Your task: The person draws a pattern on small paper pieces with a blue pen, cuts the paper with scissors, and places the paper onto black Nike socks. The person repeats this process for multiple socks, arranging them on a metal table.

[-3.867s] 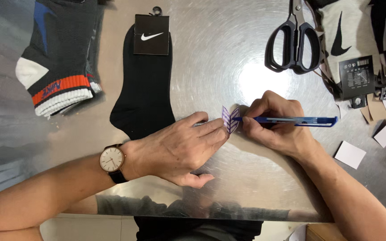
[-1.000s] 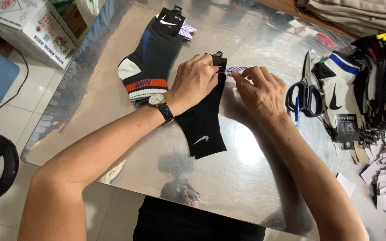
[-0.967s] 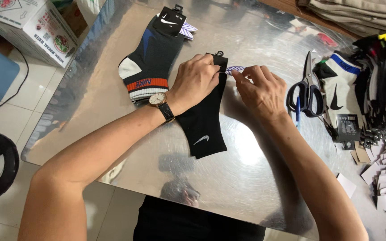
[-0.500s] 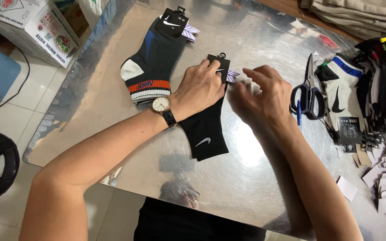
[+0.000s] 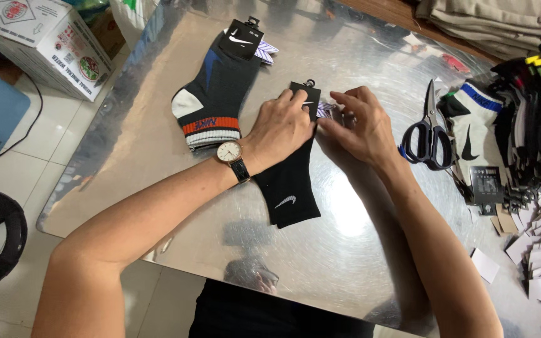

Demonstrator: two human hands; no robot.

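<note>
Shiny metal tabletop point(image 5: 345, 250), reflective and scuffed. Lying on it: a black sock point(image 5: 292, 181) with a black card header, flat under the left hand's fingers point(image 5: 286, 103); a dark ankle sock with orange-striped cuff point(image 5: 214, 100) just left of those fingers; black-handled scissors point(image 5: 430, 134) just right of the right hand's fingers point(image 5: 352, 103); a white sock with blue cuff point(image 5: 471, 125) beyond the scissors; loose white paper tags point(image 5: 536, 250) well right, near the edge.
</note>
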